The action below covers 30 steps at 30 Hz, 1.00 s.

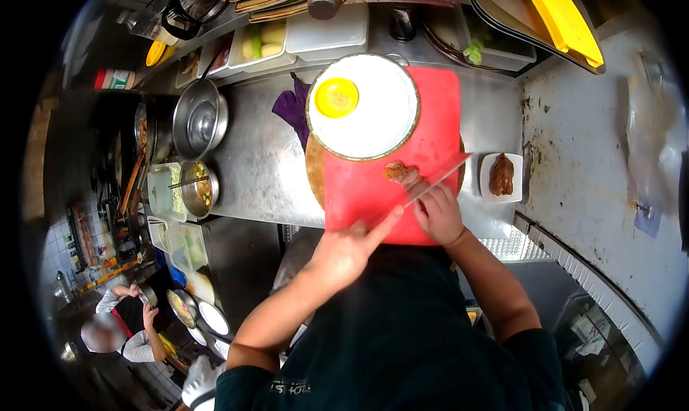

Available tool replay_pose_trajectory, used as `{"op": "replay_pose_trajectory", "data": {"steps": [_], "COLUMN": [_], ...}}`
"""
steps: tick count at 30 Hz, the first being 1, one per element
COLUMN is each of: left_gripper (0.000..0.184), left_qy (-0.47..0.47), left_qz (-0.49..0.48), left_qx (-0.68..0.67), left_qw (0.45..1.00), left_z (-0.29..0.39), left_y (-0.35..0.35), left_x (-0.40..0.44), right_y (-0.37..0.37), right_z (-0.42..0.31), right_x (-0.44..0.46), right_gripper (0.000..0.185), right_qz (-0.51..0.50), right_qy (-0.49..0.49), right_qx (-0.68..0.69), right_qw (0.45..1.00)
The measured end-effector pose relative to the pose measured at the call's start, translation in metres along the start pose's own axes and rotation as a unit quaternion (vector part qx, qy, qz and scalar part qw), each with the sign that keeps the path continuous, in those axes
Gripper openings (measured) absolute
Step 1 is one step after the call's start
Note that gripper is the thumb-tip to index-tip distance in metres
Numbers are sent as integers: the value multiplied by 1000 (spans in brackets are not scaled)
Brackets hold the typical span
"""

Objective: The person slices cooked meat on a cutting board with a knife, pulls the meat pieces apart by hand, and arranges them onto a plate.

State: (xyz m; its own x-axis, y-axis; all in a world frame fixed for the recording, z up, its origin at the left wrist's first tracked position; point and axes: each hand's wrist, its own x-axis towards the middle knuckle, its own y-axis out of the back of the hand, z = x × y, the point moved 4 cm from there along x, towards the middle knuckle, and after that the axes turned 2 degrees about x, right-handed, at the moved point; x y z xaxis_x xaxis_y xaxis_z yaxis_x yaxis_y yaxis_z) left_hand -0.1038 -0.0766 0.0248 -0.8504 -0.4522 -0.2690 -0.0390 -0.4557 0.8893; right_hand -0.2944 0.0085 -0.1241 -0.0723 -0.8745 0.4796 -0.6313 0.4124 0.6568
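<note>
A piece of cooked meat (400, 173) lies on the red cutting board (352, 199), its end near me partly hidden by my right hand. My left hand (343, 254) is closed around a knife (439, 179), with the index finger stretched along it. The blade slants up to the right, across the meat and past the fingers of my right hand. My right hand (438, 213) is curled over the near end of the meat, pressing it to the board; its fingertips are partly hidden by the blade.
A large white round plate or lid (377, 127) bearing a yellow dish (336, 97) sits at the board's far side. A purple cloth (292, 109) is left of it. Browned meat fills a white dish (486, 195) at right. Metal bowls (188, 120) stand left; another person (133, 325) holds a pan.
</note>
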Motion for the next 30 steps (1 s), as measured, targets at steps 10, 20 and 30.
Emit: {"op": "replay_pose_trajectory", "data": {"steps": [10,20,30], "left_gripper": [93,94,92], "left_qy": [-16,9,64], "left_qz": [-4,-38,31], "left_qx": [43,44,13], "left_qw": [999,998,997], "left_z": [11,17,9], "left_y": [1,18,20], "left_x": [-32,-26,-48], "right_y": [5,9,4], "right_z": [-5,-6,-2], "right_x": [11,15,3], "right_gripper": [30,29,36], "right_qz": [-9,-22,-27], "right_qy": [29,57,40], "right_qx": [-40,-64,15], "right_qw": [999,996,999]}}
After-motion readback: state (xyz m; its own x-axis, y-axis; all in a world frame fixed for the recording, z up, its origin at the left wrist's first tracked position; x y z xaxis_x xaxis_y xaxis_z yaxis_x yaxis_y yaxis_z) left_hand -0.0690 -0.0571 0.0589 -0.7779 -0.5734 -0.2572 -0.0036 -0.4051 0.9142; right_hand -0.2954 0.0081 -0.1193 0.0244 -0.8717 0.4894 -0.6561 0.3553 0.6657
